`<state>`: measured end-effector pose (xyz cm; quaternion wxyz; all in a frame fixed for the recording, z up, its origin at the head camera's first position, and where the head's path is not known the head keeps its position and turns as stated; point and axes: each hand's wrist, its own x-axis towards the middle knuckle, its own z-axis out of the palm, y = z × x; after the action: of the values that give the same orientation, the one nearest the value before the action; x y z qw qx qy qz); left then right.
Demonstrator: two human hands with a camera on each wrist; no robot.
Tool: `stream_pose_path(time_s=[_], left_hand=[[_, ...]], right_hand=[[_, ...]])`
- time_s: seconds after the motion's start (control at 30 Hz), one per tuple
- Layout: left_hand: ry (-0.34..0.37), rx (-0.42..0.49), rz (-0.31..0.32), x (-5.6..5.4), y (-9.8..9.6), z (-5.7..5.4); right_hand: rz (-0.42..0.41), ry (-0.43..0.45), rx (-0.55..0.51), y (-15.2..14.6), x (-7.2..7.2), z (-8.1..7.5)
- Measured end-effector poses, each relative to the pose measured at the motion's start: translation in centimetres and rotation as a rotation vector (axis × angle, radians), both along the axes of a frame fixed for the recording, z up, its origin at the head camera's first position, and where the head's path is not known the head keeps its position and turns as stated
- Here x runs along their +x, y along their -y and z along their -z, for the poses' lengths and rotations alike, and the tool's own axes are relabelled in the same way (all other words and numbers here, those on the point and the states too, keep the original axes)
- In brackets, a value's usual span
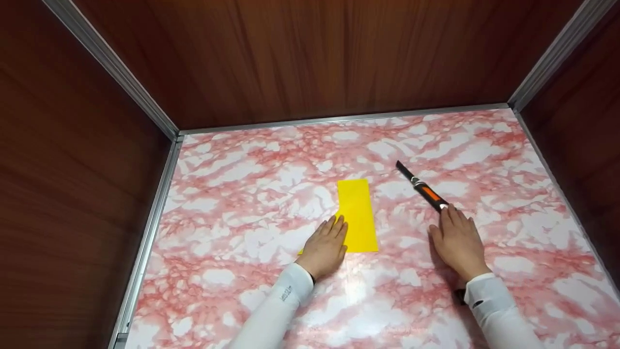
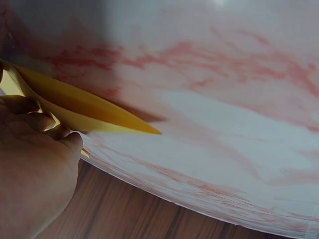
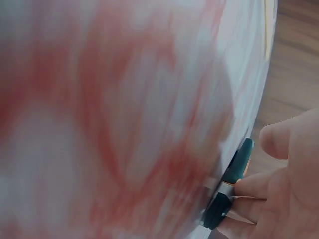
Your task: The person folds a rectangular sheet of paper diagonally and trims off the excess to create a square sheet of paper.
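A piece of bright yellow paper [image 1: 359, 218] lies near the middle of the pink-and-white marbled table. My left hand [image 1: 323, 248] rests on its left side with fingers extended. Seen from the left wrist, the folded paper [image 2: 107, 117] bulges open between two layers and narrows to a point beyond the fingers. To the right lies a black utility knife [image 1: 431, 195] with an orange panel, its dark blade end pointing away to the upper left. The fingertips of my right hand [image 1: 459, 242] touch the handle's near end, fingers fairly straight. In the right wrist view the knife [image 3: 238, 164] appears beside those fingers.
Dark wood-grain panels [image 1: 315, 58] enclose the table at the back and both sides. Metal strips [image 1: 290, 125] run along the table's edges and up the corners. White sleeves [image 1: 271, 305] cover both forearms.
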<state>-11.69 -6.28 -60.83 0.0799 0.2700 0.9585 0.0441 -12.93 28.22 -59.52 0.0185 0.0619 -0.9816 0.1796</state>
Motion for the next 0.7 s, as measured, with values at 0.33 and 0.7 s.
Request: stream_pose_path(time_s=[0.33,0.7], left_hand=[[-0.004,0.008,0.002,0.0,0.1,-0.2],[-0.007,-0.026,0.003,0.1,-0.1,-0.3]], right_hand=[[-0.015,-0.024,0.02,1.7,1.9,-0.4],[0.087,-0.157,-0.095,1.8,-0.8,-0.9]])
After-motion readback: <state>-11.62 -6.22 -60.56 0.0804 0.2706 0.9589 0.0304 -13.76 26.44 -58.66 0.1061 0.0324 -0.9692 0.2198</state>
